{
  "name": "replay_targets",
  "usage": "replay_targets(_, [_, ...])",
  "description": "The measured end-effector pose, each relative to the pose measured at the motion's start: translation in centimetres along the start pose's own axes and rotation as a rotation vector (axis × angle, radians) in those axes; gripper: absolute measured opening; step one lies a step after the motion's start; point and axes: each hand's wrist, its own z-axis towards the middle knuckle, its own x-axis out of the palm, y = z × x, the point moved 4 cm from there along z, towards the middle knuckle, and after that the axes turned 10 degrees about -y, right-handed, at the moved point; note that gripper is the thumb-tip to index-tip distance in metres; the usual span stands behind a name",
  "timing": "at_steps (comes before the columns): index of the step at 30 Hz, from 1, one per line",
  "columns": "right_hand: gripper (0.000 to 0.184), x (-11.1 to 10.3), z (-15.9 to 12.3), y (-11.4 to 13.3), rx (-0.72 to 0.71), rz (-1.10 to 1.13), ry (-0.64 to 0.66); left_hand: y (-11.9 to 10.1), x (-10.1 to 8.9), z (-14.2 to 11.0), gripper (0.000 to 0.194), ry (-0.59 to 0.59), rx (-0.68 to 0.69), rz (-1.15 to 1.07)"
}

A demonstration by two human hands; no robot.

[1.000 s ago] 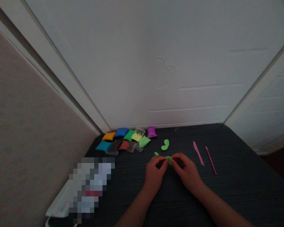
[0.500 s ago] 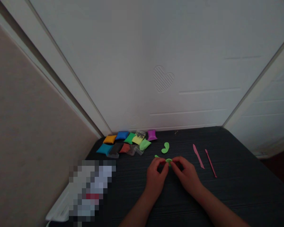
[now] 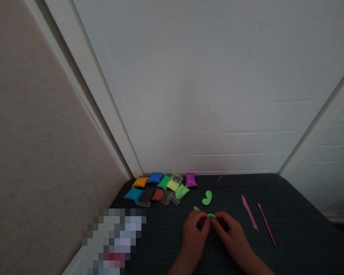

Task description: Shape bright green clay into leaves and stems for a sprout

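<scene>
Between the fingertips of both hands is a small flattened piece of light green modelling clay (image 3: 211, 216). My left hand (image 3: 195, 231) pinches its left side, and my right hand (image 3: 231, 233) pinches its right side. Just beyond the hands lies a curved, bean-like green clay piece (image 3: 207, 198) on the dark table (image 3: 160, 233). Another bit of green clay (image 3: 196, 208) shows past the left fingers, mostly hidden by them. To the right of my right hand lie a pink clay knife (image 3: 249, 213) and a thin pink modelling stick (image 3: 266, 224).
Several clay packets lie at the back left, among them orange (image 3: 140, 182), blue (image 3: 155, 178), teal (image 3: 134, 194), light green (image 3: 182, 191) and purple (image 3: 190, 180). A blurred-out item (image 3: 117, 240) sits at the left edge. A white panel (image 3: 166, 95) rises behind the table.
The view has tilted up, so everything sits lower and slightly further right. Both hands keep hold of the green clay piece, which now shows more edge-on.
</scene>
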Motion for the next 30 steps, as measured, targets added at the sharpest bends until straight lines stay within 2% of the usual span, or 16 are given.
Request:
replay_targets(17, [0.021,-0.21,0.05,0.52,0.004,0.063,0.002,-0.31,-0.11,-0.12,0.015,0.016,0.045,0.027])
replay_targets(23, [0.021,-0.05,0.60,-0.27,0.025,0.068,-0.029,0.26,0.40,0.40,0.020,0.053,0.012,-0.001])
replay_targets(30, [0.021,0.02,0.83,-0.19,0.039,0.103,0.003,0.34,0.40,0.50,0.022,0.050,-0.032,-0.020])
